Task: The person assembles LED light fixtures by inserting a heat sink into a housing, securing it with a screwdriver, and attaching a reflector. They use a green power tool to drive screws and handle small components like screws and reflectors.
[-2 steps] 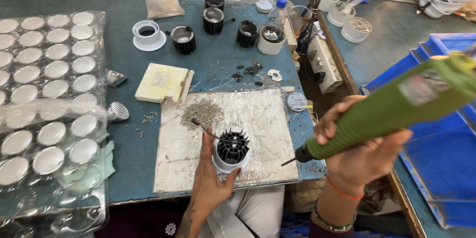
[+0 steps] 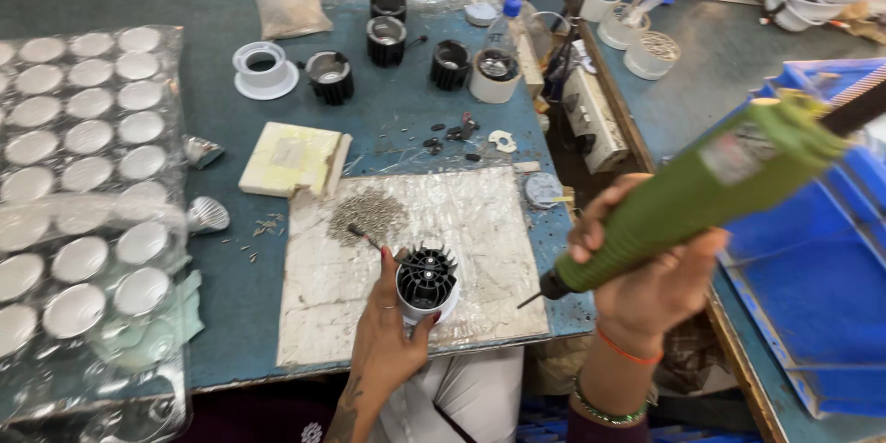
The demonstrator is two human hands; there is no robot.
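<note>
My left hand (image 2: 388, 332) grips a round black finned lamp housing with a white rim (image 2: 426, 282), held upright over a worn white work mat (image 2: 480, 221) at the table's front edge. My right hand (image 2: 646, 281) is closed around a green electric screwdriver (image 2: 701, 189), tilted with its bit pointing down-left, a short way right of the housing and not touching it. A pile of small screws (image 2: 369, 214) lies on the mat just beyond my left hand.
Plastic trays of round silver reflectors (image 2: 83, 185) fill the left side. More black housings (image 2: 388, 37), a white ring (image 2: 263, 69), a yellowish block (image 2: 291, 159) and a bottle (image 2: 503, 46) stand further back. Blue bins (image 2: 812, 295) sit at the right.
</note>
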